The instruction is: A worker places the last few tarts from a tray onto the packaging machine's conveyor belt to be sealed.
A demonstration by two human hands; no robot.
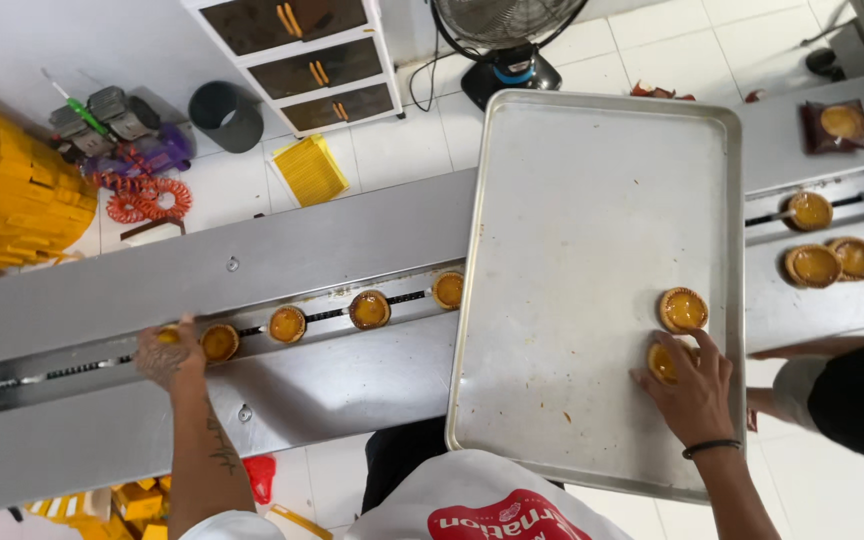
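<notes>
**Tarts on the conveyor, two left on the tray**

The person's left hand (pixel 170 352) rests on the conveyor channel (pixel 102 365), its fingers curled around a small round tart (pixel 166 336) at the head of a row; the grasp looks closed on it, though the hand hides most of the pastry. Just to its right, four more tarts (pixel 287 324) sit in single file along the slot, evenly spaced, the last one touching the edge of the big metal tray (pixel 592 200).

That tray lies across the steel conveyor table (pixel 332 240). The right hand (pixel 690 385), a black band at the wrist, covers one tart on the tray (pixel 661 360) with its fingertips pinched on it. A second tray tart (pixel 684 309) sits just above it, almost touching.

Further right, loose tarts (pixel 837 260) cluster on the conveyor, and one wrapped tart in a clear square packet with dark red edges (pixel 836 125) lies flat on the far side. Another person's arm (pixel 802 350) reaches in at the right edge.

On the floor beyond: a yellow stack of flat folded cartons (pixel 310 168), a large yellow heap of the same at the far left (pixel 7 190), a dark round bucket (pixel 226 115), a white drawer unit (pixel 302 60) and a standing fan (pixel 507 40).
</notes>
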